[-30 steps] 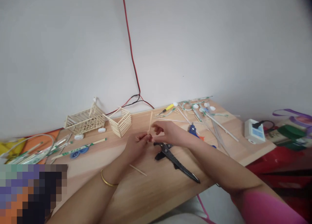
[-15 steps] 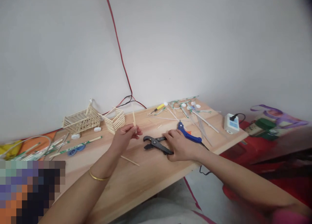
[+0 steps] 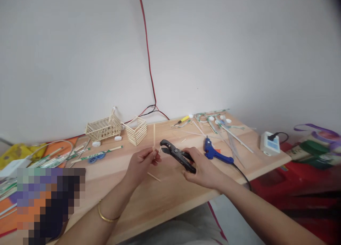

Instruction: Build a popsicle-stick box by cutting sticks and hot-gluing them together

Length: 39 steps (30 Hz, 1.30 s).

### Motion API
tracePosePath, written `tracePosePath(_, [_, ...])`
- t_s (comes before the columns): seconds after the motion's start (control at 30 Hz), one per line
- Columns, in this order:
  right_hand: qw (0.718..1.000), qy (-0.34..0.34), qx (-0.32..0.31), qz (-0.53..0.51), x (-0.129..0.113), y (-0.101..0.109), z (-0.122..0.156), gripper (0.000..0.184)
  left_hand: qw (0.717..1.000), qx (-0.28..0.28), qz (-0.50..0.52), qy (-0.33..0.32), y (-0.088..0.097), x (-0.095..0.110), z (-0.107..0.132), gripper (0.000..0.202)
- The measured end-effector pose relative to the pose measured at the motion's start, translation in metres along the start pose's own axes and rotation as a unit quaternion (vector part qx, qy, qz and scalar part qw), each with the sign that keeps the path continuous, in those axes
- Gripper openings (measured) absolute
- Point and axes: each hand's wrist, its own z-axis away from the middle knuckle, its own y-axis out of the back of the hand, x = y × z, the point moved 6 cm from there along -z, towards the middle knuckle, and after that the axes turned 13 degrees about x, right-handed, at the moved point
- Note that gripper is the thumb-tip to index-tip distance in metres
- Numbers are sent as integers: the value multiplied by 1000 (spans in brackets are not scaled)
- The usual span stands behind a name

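Pinched in the fingers of my left hand (image 3: 142, 164) is a thin wooden stick (image 3: 154, 134), standing nearly upright. My right hand (image 3: 204, 168) is closed around the handles of black cutting pliers (image 3: 177, 153), held above the table. The jaws of the pliers point left and sit close beside my left fingertips; whether they touch the stick I cannot tell. Another short stick (image 3: 153, 177) lies on the wood below my left hand. Behind it stand a small slatted stick frame (image 3: 136, 131) and a longer stick cart-like model (image 3: 103, 129).
A blue glue gun (image 3: 217, 154) lies right of my right hand, its cord running off the table (image 3: 165, 199) edge. A yellow-handled tool (image 3: 183, 119), plastic wrappers and white caps lie at the back. A white power adapter (image 3: 269, 143) stands at the right end.
My right hand has picked the pliers up off the table and brought them towards my left hand. The view has shifted a little to the left.
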Motion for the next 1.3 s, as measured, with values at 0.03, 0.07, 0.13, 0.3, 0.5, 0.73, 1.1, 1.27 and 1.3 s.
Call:
tracePosePath(0.03, [1000, -1, 0, -10, -3, -2, 0, 53, 1000, -9, -5, -3, -2, 1, 2, 26])
tracePosePath(0.07, [1000, -1, -2, -15, -7, -4, 0, 52, 1000, -19, -8, -7, -4, 2, 3, 26])
tracePosePath(0.13, [1000, 6, -8, -15, -13, -7, -2, 50, 999, -38, -14, -18, -6, 4, 6, 26])
tracePosePath(0.3, [999, 27, -29, -29, -25, -14, -5, 45, 997, -49, -40, -50, -3, 6, 8, 24])
tracePosePath(0.5, [999, 19, -46, -23, -27, -13, -5, 44, 991, -51, -91, -83, 1, 8, 9, 23])
tracePosePath(0.73, [997, 10, -68, -33, -24, -12, -3, 44, 985, -78, -119, -100, 0, 10, 11, 24])
tracePosePath(1.1, [997, 30, -70, -25, -24, -11, -5, 43, 980, -97, -142, -105, -3, 5, 10, 22])
tracePosePath(1.27, [996, 16, -83, -7, -22, -15, -6, 32, 976, -101, -164, -99, -4, 4, 10, 23])
tracePosePath(1.3, [996, 14, -89, 1, -21, -16, -5, 27, 977, -101, -164, -93, -4, 4, 11, 24])
